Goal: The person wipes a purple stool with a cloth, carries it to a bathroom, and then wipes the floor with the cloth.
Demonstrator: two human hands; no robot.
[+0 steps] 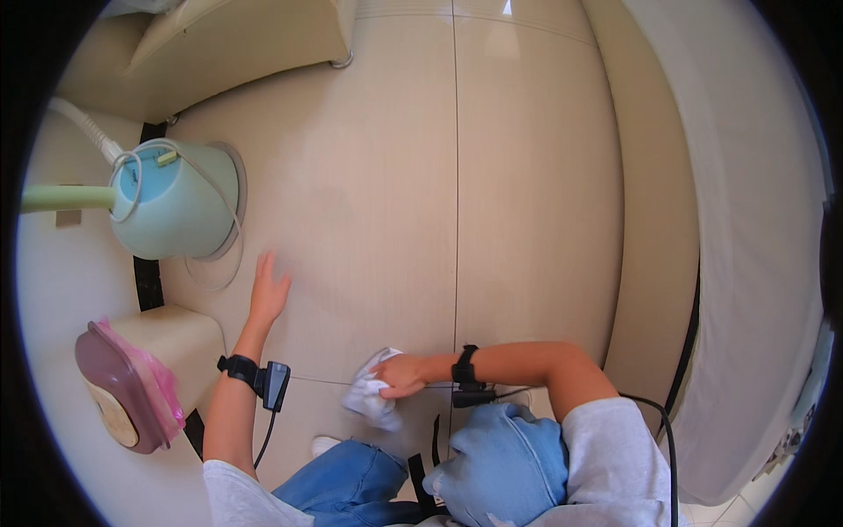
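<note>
My left hand is held over the tiled floor, its fingers apart and slightly blurred, with nothing in it. It is nearest to the thin grey cord of a pale green garment steamer. My right hand grips a crumpled white cloth low in front of my knees. The cloth hangs below the fingers and is partly blurred; whether it touches the floor I cannot tell. Both wrists wear black straps with small devices.
At the left, a bin with a mauve lid and pink liner stands by the wall, below the steamer. A beige furniture piece on short metal feet is at the upper left. Along the right runs a beige bed frame with a pale cover.
</note>
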